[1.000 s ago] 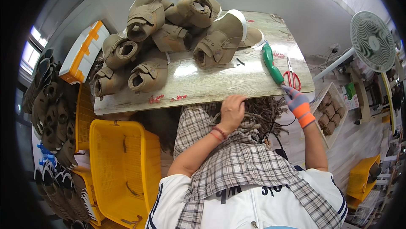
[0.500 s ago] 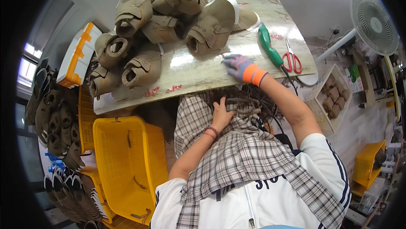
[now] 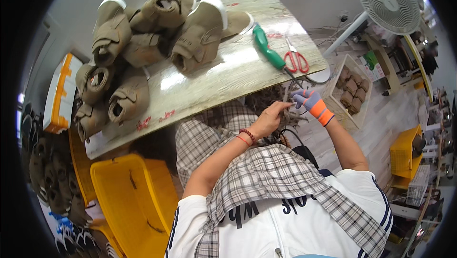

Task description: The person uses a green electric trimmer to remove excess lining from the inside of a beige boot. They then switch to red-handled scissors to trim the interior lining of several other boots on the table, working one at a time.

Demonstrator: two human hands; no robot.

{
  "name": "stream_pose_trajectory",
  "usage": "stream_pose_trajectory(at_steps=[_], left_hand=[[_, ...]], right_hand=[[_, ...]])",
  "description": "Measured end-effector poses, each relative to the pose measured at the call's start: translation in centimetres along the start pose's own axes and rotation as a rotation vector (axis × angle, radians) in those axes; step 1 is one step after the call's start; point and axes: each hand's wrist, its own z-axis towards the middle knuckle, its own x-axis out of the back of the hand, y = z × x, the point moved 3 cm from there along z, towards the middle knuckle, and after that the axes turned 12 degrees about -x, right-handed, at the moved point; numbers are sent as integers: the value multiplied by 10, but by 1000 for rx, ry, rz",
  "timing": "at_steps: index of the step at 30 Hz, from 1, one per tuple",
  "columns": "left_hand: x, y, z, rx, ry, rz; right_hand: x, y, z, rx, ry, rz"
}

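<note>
My bare left hand [image 3: 267, 121], with bracelets at the wrist, is beyond my lap below the table's front edge. Its fingers are pinched together at their tips. My right hand [image 3: 312, 105], in a grey and orange glove, meets those fingertips with its own fingers curled. What lies between the fingers is too small to make out. Brown fabric-like scraps [image 3: 259, 101] hang in a tangle just behind both hands. On the table above them lie a green handheld tool [image 3: 269, 48] with a cord and red-handled scissors [image 3: 296, 60].
Brown shoes [image 3: 200, 39] with white toe edges are heaped on the table's [image 3: 204, 84] left part. A yellow basket [image 3: 128, 186] stands at my left. To the right are a white crate [image 3: 335, 98] with brown pieces and a standing fan [image 3: 389, 3].
My gloved right hand has come off the tabletop and down to the right. The left hand has risen from my lap to meet it. The whole view has shifted.
</note>
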Motion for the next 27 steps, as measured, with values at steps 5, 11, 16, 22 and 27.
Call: stream_pose_trajectory(at_steps=[5,11,16,22,27], left_hand=[[19,-1,-4,152,-191,493],[73,19,-14,223,294,399],[139,50,-63,144,551,623],[250,127,-148,142,818,1598],[314,161,-172,303,755,1722]], right_hand=[[8,-14,0,278,132,-47],[21,-31,25,231,309,85],[63,-27,102,157,699,-213],[78,-19,126,-49,715,-600],[72,-34,136,-128,780,-951]])
